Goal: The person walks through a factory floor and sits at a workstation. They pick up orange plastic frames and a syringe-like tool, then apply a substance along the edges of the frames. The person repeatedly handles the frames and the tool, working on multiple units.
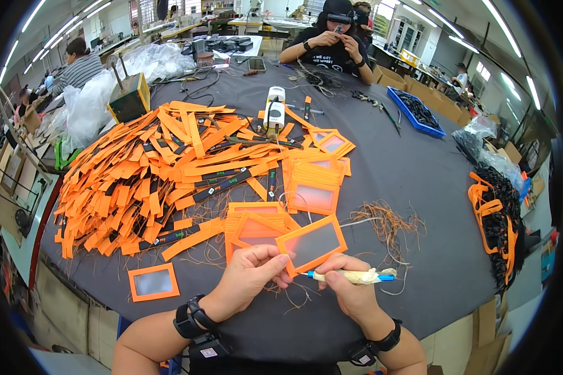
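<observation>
Lots of orange strips lie in a big heap on the left of your dark table, maybe piled there so they are out of your hands' way. In front of them, one flat orange-edged card lies apart from the others. Next comes your left hand, its thumb and fingers pinched on the low left corner of a see-through card with an orange edge, likely so it can't slip. That card is tipped up in front of you, over a messy stack of more cards. Your right hand is curled round a blue and white pen-like tool, much like a pencil, probably to steer its tip. The tip points left at the card's bottom edge; I can't tell if they touch. Past it lie loose orange threads.
</observation>
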